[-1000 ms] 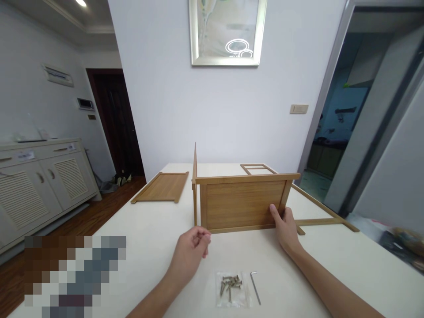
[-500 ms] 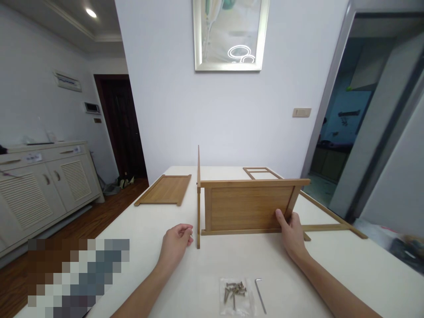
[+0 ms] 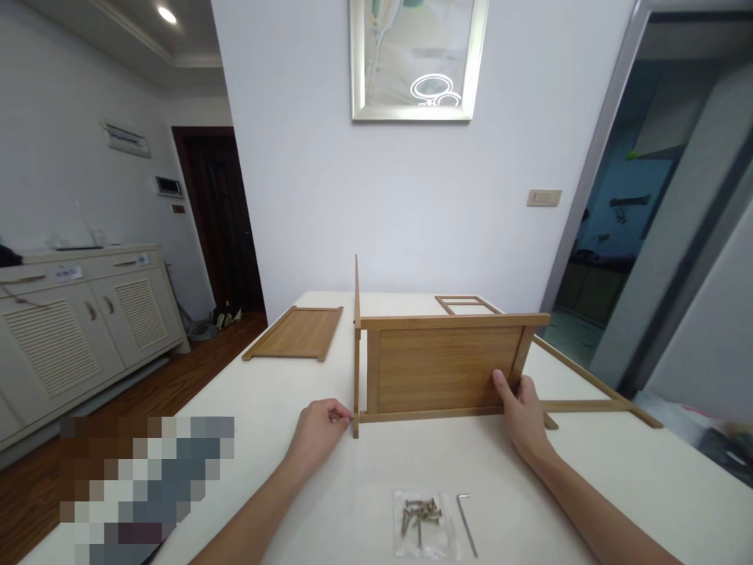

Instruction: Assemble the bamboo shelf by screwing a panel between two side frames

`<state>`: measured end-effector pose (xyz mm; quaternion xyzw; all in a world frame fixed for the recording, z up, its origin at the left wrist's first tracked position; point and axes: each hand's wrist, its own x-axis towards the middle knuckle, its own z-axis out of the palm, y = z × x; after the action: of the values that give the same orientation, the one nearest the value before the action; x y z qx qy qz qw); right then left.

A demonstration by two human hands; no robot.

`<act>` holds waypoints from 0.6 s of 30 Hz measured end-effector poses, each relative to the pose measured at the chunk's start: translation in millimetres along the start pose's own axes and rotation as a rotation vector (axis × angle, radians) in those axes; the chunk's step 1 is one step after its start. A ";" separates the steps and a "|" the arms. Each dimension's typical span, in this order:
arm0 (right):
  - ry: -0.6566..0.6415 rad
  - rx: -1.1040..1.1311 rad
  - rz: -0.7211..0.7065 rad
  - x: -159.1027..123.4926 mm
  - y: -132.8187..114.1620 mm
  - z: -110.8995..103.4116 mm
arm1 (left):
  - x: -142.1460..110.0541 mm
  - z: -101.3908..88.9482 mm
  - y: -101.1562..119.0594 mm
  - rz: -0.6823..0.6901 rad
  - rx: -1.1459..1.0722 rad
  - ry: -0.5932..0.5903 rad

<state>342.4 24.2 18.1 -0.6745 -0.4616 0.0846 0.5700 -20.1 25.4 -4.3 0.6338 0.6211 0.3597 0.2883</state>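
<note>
A brown wooden panel (image 3: 444, 369) stands on its long edge on the white table, with a rail along its top. My right hand (image 3: 523, 412) grips its right end, thumb on the near face and fingers behind. At the panel's left end an upright wooden side frame (image 3: 356, 369) is seen edge-on. My left hand (image 3: 323, 428) pinches a small screw, mostly hidden by the fingertips, against the outer face of this frame near its bottom. Closer to me lie a clear plastic bag of screws (image 3: 420, 519) and a hex key (image 3: 467, 524).
Another wooden panel (image 3: 300, 333) lies flat at the back left of the white table (image 3: 329, 518). An open wooden frame (image 3: 467, 304) lies at the back, and a wooden rail (image 3: 588, 375) runs along the right. A wall stands behind the table.
My left hand has moved right, bringing the screw from beside the upright frame to its lower end. My right hand still holds the panel; the view has shifted slightly.
</note>
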 end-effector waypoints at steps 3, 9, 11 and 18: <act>-0.004 0.000 -0.017 0.6 0.7 0.1 | -3.1 -3.6 6.8 0.033 0.106 -0.003; -0.006 0.007 -0.037 -1.2 -3.4 -0.9 | -3.7 -5.1 10.2 0.066 0.141 -0.015; 0.006 0.007 -0.036 -2.5 -6.3 -1.4 | -3.0 -4.9 9.6 0.083 0.155 -0.012; 0.016 0.016 -0.023 -4.6 -10.0 -1.8 | -3.5 -4.1 8.8 0.134 0.172 -0.007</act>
<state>335.7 18.8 25.3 -0.6652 -0.4638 0.0763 0.5802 -18.1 21.1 4.9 0.6975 0.6049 0.3215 0.2102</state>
